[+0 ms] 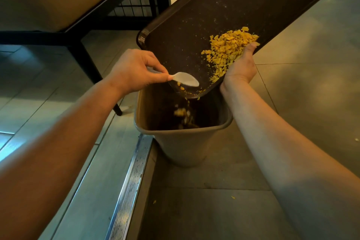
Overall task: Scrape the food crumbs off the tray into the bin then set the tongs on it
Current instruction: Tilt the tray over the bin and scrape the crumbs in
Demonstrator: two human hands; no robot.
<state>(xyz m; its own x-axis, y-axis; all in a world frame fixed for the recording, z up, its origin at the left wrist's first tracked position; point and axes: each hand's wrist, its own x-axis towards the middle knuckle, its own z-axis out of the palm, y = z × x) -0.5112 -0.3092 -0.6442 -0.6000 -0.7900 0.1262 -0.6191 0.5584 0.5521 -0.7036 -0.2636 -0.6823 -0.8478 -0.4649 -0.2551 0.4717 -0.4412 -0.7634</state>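
A dark brown tray (224,15) is tilted with its low corner over a tan bin (181,142). My right hand (240,66) grips the tray's right edge from below, thumb on the rim. A heap of yellow crumbs (228,48) lies on the tray beside that thumb. A few crumbs are falling blurred into the bin. My left hand (134,70) pinches the handle of a white plastic spoon-shaped piece (186,79), its bowl resting near the tray's low corner. Whether this piece is part of tongs I cannot tell.
The bin stands on a tiled floor next to a metal drain strip (132,185). A black-legged bench or table (81,25) with a wire grid panel stands at the left rear. A few stray crumbs lie on the floor near the bin.
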